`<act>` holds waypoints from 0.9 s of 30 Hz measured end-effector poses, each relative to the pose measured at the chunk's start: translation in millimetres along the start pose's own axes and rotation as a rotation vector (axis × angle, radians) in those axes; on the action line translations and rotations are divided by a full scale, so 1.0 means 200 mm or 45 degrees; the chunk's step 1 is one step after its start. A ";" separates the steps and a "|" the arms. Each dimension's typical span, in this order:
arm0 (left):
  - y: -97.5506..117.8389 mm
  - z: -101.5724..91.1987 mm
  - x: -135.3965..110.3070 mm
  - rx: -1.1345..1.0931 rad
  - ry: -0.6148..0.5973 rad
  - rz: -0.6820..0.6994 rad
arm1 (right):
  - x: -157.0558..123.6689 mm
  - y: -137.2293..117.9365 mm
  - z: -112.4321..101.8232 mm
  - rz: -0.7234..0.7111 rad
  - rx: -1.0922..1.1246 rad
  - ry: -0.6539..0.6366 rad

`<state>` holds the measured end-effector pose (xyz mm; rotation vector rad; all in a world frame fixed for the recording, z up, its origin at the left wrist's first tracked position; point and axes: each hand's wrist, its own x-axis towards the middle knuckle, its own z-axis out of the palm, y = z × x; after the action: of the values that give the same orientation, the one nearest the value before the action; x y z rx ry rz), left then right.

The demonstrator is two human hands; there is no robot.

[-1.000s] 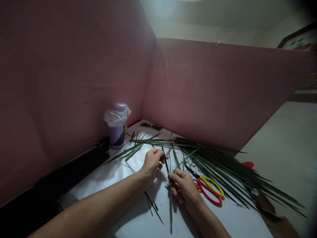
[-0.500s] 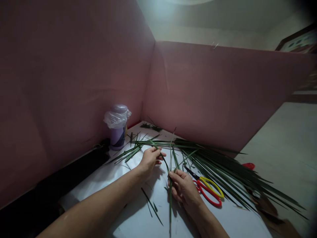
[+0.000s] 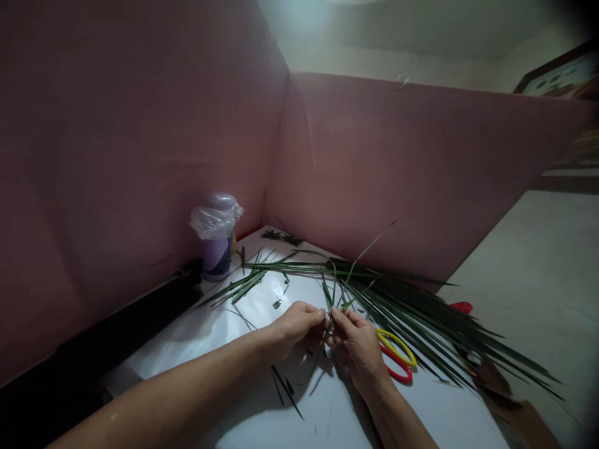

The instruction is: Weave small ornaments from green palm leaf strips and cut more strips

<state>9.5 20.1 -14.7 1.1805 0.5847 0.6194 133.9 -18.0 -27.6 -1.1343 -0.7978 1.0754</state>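
My left hand and my right hand meet above the white tabletop, fingertips close together. Both pinch narrow green leaf strips, which cross between the fingers. One thin strip end sticks up and to the right, while others hang below my hands. Just right of my right hand lie scissors with one yellow and one red handle; my hand hides their blades. Behind, a large bundle of long green leaves spreads to the right.
A purple container wrapped in clear plastic stands at the back left. Cut leaf pieces lie near it, and short scraps lie in front. Pink walls enclose the white table. A black object runs along the left edge.
My left hand has moved right and down to meet my right hand. The held strips have shifted, with one end now slanting up to the right. The view has shifted slightly.
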 end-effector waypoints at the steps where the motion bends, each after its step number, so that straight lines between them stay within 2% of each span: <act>1: 0.00 0.00 0.00 -0.007 -0.001 0.014 | 0.00 0.00 0.00 -0.002 -0.006 0.001; 6: 0.01 0.00 -0.01 0.064 -0.014 0.013 | 0.01 0.00 -0.03 0.010 -0.043 -0.001; 11: 0.02 0.02 -0.02 0.050 -0.009 -0.002 | 0.02 0.00 -0.04 0.004 0.034 -0.090; 15: 0.02 0.02 -0.02 0.136 0.039 0.040 | 0.02 -0.02 -0.03 -0.032 0.074 -0.064; 19: 0.02 0.03 -0.01 0.147 0.020 0.029 | 0.02 -0.03 -0.03 -0.072 0.124 -0.055; 27: 0.01 0.04 0.00 0.208 0.203 0.086 | 0.01 -0.01 -0.01 0.094 0.089 -0.133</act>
<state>14.7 14.9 -10.8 1.3160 0.7439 0.7392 137.2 -17.4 -26.7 -1.0625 -0.7985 1.2232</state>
